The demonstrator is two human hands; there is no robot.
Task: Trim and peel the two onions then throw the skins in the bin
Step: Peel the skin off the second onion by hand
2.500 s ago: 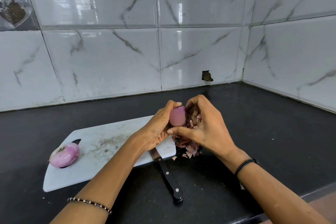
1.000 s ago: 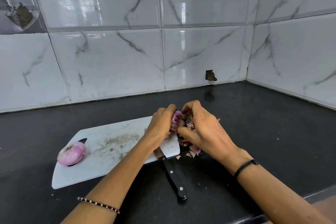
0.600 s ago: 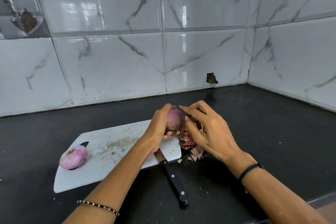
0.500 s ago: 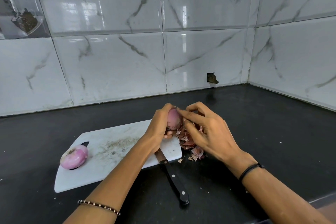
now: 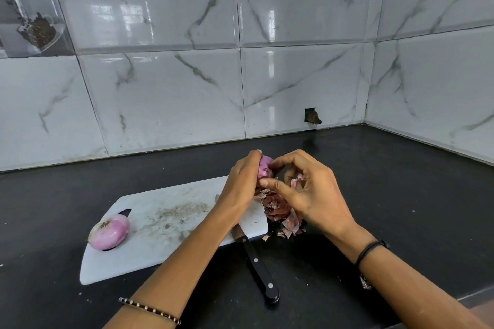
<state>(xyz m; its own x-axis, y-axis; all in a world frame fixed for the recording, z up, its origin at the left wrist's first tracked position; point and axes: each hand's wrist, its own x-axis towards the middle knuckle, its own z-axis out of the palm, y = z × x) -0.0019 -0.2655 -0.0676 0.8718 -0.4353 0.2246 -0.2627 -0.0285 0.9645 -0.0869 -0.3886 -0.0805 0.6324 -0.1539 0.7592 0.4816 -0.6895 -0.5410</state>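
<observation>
Since half a second ago the right hand (image 5: pixel 310 189) has curled inward: its forefinger, then stretched over the top of the second onion (image 5: pixel 264 168), now bends down onto it, and the thumb has come up beneath. The left hand (image 5: pixel 240 184) has kept its hold.

White marble-look wall tiles (image 5: pixel 160 88) rise behind the cutting board (image 5: pixel 165 222), with a small broken hole (image 5: pixel 312 116) low in them, beyond the board's right end. The black counter (image 5: pixel 401 195) carries the board, which lies slanted, with its left end nearer the person. The left hand hangs above the board's right end, its fingers wrapped around the second onion and clamped on it. The right hand hovers just past that end, thumb and forefinger pinching the same onion, the other fingers curled loosely behind.

A knife (image 5: pixel 256 262) rests with its blade on the board's right end under the left forearm, its black handle lying off the near edge on the counter. The first onion (image 5: pixel 109 232), pink and peeled, sits on the board's left end, over the handle slot. A heap of skins (image 5: pixel 278 208) lies on the counter, touching the board's right edge, below the hands. A beaded bracelet (image 5: pixel 149 310) circles the left wrist and a black band (image 5: pixel 370 250) the right.
</observation>
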